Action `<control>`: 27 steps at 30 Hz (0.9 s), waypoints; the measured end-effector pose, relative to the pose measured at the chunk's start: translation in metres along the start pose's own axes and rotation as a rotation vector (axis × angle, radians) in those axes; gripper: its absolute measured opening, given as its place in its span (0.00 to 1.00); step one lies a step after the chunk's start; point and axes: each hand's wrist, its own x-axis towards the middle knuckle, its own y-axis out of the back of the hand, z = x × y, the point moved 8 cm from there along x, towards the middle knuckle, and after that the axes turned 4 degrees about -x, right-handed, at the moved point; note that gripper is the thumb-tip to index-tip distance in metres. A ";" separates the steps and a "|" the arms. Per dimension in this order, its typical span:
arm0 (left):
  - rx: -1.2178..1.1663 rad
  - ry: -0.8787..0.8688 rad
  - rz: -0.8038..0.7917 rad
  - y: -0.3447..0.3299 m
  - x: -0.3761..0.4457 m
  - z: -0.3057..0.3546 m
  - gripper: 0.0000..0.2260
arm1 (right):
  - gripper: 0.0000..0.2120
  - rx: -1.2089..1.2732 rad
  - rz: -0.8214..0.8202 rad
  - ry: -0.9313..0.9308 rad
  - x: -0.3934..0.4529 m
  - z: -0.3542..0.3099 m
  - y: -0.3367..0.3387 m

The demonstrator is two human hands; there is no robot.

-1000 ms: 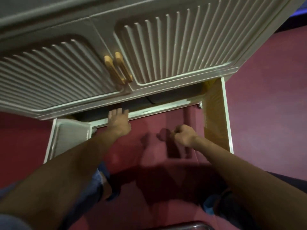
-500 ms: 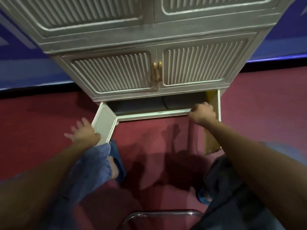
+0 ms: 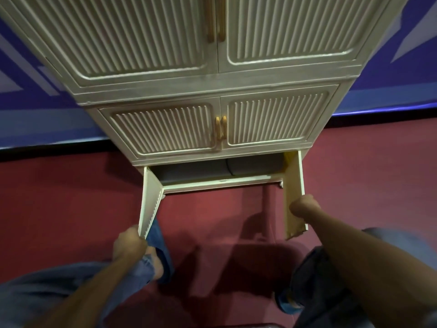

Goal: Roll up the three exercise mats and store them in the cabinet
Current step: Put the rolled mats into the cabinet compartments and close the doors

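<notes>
A tall cream cabinet (image 3: pixel 212 91) with ribbed doors stands against the wall. Its bottom compartment is open, and dark grey rolled mats (image 3: pixel 255 165) lie inside, side by side. The left bottom door (image 3: pixel 149 204) swings out toward me; my left hand (image 3: pixel 128 245) grips its free edge. The right bottom door (image 3: pixel 294 195) is also swung out, and my right hand (image 3: pixel 303 208) holds its outer edge with curled fingers.
Red carpet (image 3: pixel 71 209) covers the floor around the cabinet. My blue-jeaned legs and blue shoes (image 3: pixel 163 256) stand between the two open doors. A dark chair edge (image 3: pixel 260 325) shows at the bottom. The upper doors with gold handles (image 3: pixel 221 127) are closed.
My view has pulled back and up from the compartment. My left hand went from the sill to the left door's edge; my right hand moved from the compartment front to the right door's edge.
</notes>
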 end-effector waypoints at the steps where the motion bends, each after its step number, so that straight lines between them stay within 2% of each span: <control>1: 0.003 -0.004 -0.002 -0.003 0.001 0.004 0.10 | 0.29 -0.010 0.000 0.019 -0.001 -0.001 -0.002; 7: -0.021 0.022 0.021 -0.003 0.008 0.013 0.05 | 0.18 0.004 0.030 0.092 0.000 -0.016 -0.014; 10: -0.260 -0.005 -0.027 -0.018 0.004 0.028 0.08 | 0.17 0.013 -0.040 0.103 0.007 -0.025 -0.023; 12: -0.463 -0.001 -0.072 -0.034 -0.003 0.053 0.10 | 0.18 0.011 -0.059 0.116 0.005 -0.032 -0.025; 16: -0.804 0.140 -0.131 -0.071 -0.001 0.100 0.08 | 0.19 0.069 -0.067 0.151 -0.004 -0.044 -0.026; 20: -0.873 0.143 -0.215 -0.096 0.008 0.133 0.13 | 0.22 0.206 -0.046 0.187 0.000 -0.057 -0.031; 23: -0.906 0.154 -0.264 -0.104 0.016 0.156 0.03 | 0.29 0.296 -0.032 0.192 0.002 -0.072 -0.037; 25: -0.925 0.168 -0.277 -0.109 0.033 0.165 0.10 | 0.32 0.354 -0.047 0.190 -0.002 -0.091 -0.039; 27: -0.894 0.113 -0.300 -0.108 0.049 0.179 0.17 | 0.29 0.417 -0.060 0.211 -0.003 -0.114 -0.038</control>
